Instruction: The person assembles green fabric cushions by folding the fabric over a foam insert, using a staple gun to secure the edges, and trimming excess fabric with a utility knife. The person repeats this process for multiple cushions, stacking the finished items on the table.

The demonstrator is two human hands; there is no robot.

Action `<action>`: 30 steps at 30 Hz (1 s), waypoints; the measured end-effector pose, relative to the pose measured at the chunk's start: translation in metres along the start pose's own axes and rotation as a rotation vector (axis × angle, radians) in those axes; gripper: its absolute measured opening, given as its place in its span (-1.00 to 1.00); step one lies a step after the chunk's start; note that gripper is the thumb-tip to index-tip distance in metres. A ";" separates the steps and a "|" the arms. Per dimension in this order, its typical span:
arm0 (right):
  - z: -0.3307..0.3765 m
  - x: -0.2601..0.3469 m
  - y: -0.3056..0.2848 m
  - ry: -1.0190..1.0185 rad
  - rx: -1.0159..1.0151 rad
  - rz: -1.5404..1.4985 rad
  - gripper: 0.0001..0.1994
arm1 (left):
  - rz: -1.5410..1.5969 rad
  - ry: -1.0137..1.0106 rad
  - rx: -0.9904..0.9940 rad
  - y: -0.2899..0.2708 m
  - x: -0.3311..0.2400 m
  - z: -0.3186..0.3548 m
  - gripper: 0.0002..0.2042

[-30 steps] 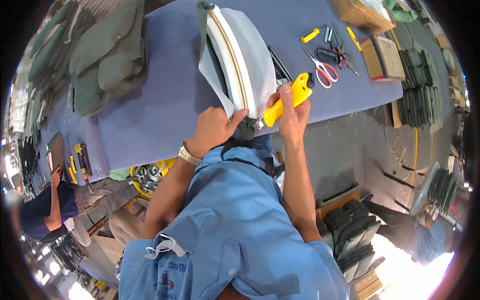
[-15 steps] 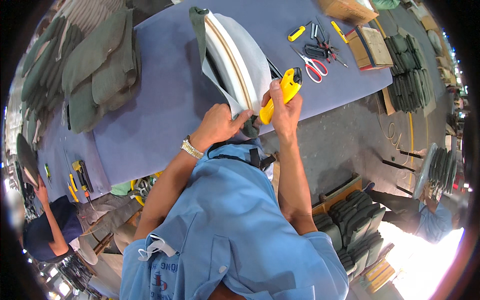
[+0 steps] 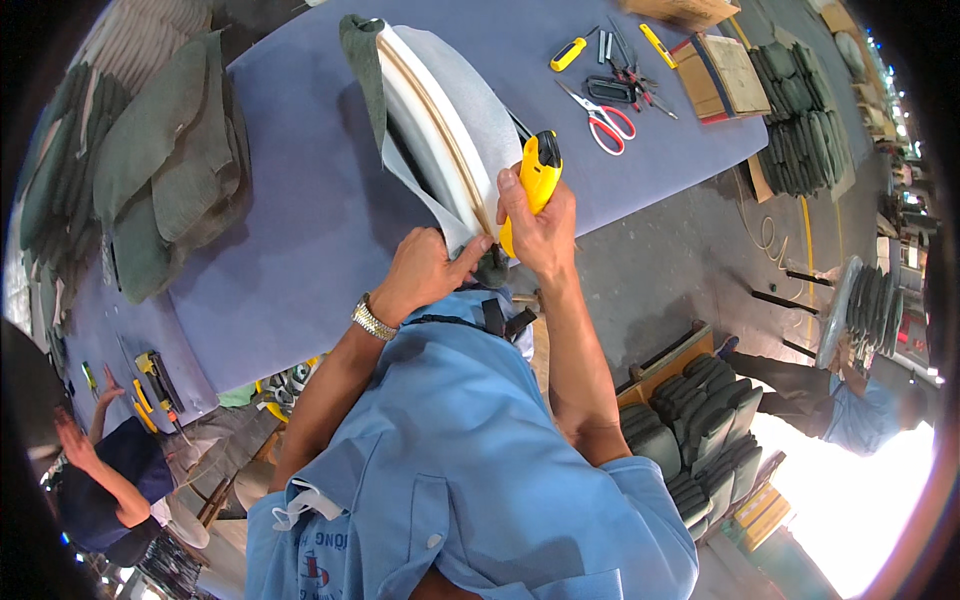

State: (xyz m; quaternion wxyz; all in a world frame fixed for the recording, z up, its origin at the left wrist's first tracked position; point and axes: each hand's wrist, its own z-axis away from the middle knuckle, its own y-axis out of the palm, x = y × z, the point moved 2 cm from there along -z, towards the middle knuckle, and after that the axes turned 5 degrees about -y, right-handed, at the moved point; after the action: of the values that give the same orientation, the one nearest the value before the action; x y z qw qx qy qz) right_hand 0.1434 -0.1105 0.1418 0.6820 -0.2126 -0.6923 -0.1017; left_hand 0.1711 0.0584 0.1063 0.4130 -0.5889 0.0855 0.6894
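Note:
A curved cushion piece, with a white edge point(image 3: 425, 105), a brown strip along it, a pale grey lining and dark green fabric, stands on the blue-grey table point(image 3: 300, 180) against my front. My left hand point(image 3: 430, 268) presses its near end, thumb on the edge by the strip, fingers closed round the cloth. A yellow staple gun with a black end point(image 3: 541, 180) is gripped in my right hand point(image 3: 540, 225), black end pointing up and away. Its lower end meets the near corner of the cushion piece; the exact contact is hidden by my hands.
Red-handled scissors point(image 3: 608, 128), pliers point(image 3: 635, 72) and a yellow cutter point(image 3: 657, 45) lie by a cardboard box point(image 3: 722, 75) at the far right. Dark green covers point(image 3: 180, 150) are heaped on the left. Another person's hand point(image 3: 75, 440) is at the lower left.
The view has shifted, so the table things sit farther left. Both hands keep their grip; the staple gun stands slightly more upright. The other person's hands at the left have moved.

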 end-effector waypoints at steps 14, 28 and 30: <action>-0.005 -0.009 0.012 0.055 -0.083 -0.045 -0.70 | 0.072 0.041 0.043 0.001 0.004 -0.002 -0.65; -0.030 -0.015 0.028 0.167 0.022 0.090 -0.72 | 0.121 0.033 0.118 0.003 0.012 -0.003 -0.67; -0.035 -0.018 0.030 0.166 0.042 0.108 -0.67 | 0.159 0.038 0.138 0.003 0.018 -0.004 -0.70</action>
State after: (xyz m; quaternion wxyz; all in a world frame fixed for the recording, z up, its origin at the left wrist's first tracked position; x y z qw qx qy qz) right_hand 0.1870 -0.1017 0.1213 0.7460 -0.2257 -0.6229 -0.0676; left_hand 0.1725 0.0620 0.0881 0.3947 -0.5634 0.1869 0.7014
